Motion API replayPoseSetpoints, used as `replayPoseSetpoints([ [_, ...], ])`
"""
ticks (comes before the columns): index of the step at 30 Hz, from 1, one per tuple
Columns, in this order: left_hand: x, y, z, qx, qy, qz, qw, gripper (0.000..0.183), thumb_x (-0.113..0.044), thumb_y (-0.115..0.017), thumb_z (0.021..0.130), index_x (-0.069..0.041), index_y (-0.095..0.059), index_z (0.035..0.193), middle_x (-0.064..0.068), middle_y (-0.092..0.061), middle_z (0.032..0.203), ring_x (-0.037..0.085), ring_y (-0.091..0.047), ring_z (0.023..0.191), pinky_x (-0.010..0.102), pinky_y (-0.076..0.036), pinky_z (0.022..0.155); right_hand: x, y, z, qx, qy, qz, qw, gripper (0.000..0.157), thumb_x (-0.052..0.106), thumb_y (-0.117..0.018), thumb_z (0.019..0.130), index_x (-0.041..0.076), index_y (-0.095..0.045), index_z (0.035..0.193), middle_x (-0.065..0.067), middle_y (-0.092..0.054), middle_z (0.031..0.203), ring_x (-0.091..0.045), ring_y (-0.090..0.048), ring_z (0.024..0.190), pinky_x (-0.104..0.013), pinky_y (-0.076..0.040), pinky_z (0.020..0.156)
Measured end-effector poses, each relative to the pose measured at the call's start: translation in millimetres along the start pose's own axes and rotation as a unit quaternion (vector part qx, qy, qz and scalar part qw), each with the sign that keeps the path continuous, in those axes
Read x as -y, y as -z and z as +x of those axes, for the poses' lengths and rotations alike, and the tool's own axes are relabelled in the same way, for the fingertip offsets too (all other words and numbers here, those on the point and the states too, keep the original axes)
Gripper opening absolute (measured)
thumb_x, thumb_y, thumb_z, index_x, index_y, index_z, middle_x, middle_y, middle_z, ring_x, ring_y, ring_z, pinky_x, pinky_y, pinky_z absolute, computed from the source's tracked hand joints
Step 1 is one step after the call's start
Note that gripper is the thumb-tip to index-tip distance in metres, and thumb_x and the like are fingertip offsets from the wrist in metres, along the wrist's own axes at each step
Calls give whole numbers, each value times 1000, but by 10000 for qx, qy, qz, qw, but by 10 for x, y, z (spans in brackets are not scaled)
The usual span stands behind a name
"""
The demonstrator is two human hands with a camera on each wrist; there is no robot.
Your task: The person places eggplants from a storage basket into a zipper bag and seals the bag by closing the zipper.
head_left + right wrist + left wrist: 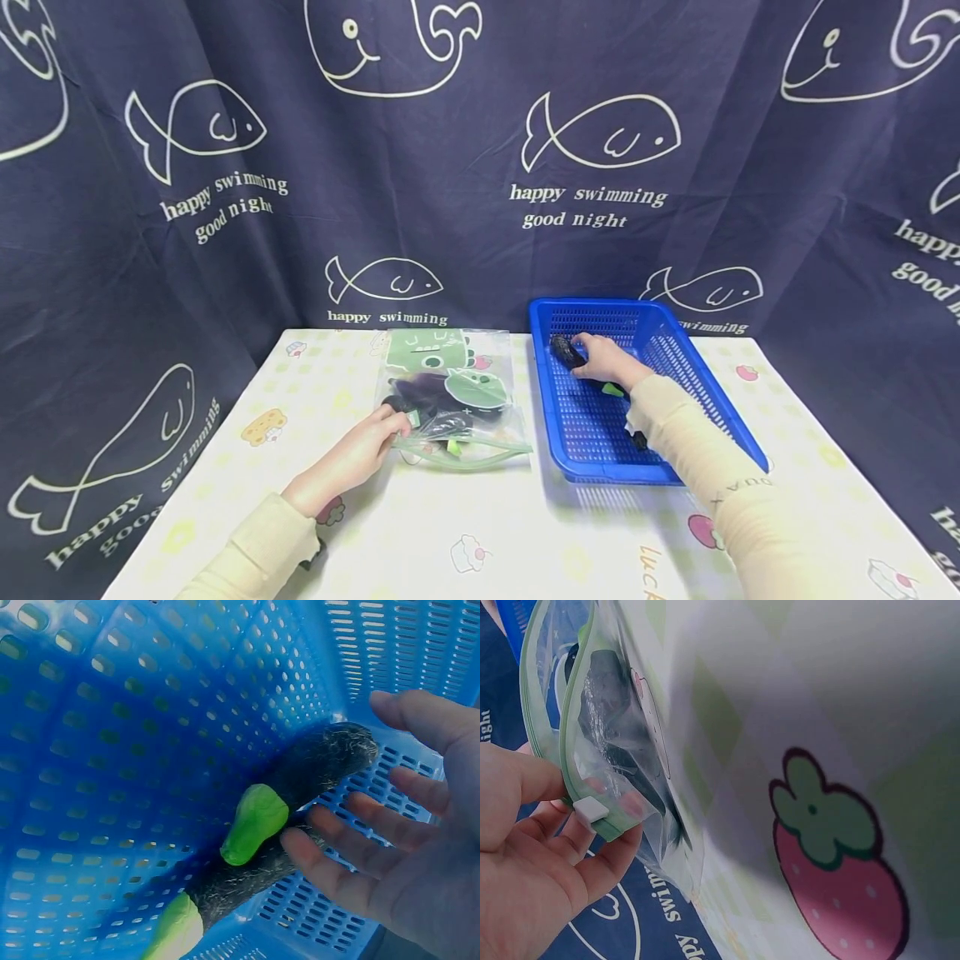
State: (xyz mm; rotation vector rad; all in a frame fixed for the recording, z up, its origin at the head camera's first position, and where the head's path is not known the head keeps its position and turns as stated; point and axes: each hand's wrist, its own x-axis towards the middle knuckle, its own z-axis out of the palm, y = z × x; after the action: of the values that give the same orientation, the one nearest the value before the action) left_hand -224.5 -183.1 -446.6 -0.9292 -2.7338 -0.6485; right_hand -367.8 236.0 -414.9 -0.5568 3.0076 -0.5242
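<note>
My left hand (367, 446) pinches the near left corner of a clear zip bag (513, 429), next to its white slider (591, 809) in the left wrist view. The bag lies on the table with its green-edged mouth gaping towards me. Dark eggplants (607, 690) show through the plastic. Inside the blue basket (553, 417), my right hand (420, 840) spreads its fingers over two dark eggplants with bright green caps. The farther eggplant (319, 761) lies just past the fingertips; the nearer eggplant (244, 881) is partly covered by them.
The perforated basket stands at the right back of the table, its walls rising around my right hand. A patterned white tablecloth (420, 542) covers the table. Behind hangs a dark blue curtain (465, 183) with whale and fish drawings.
</note>
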Motion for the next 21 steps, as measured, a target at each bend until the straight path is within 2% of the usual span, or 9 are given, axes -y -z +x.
replayPoseSetpoints([
  [6,2,-9,-3,52,40,-35,10000,24,9,-56,86,-14,-55,94,-3,-50,89,9,-50,79,26,-50,71,-40,-55,20,54,-120,110,9999,64,26,-74,77,-6,-48,126,-26,-61,104,-41,-56,98,-51,-45,87],
  [9,1,-12,-3,57,53,-48,10000,23,8,-56,86,-14,-55,94,-3,-50,89,9,-50,79,25,-50,70,32,-37,-11,113,-303,104,9994,62,20,-71,80,-9,-45,129,-27,-62,103,-39,-58,96,-52,-45,87],
  [15,0,-12,1,46,36,-27,10000,23,8,-56,86,-13,-55,93,-3,-50,90,9,-50,79,25,-50,70,31,-61,-8,366,-581,-2,9976,66,21,-69,82,-10,-40,133,-34,-54,121,-49,-48,116,-56,-39,98],
  [21,-4,3,10,56,7,-51,10000,22,8,-56,86,-13,-55,93,-1,-51,89,10,-49,79,26,-49,69,-20,-81,20,469,-636,0,9969,62,18,-68,81,-9,-42,130,-32,-57,117,-47,-51,112,-54,-41,96],
])
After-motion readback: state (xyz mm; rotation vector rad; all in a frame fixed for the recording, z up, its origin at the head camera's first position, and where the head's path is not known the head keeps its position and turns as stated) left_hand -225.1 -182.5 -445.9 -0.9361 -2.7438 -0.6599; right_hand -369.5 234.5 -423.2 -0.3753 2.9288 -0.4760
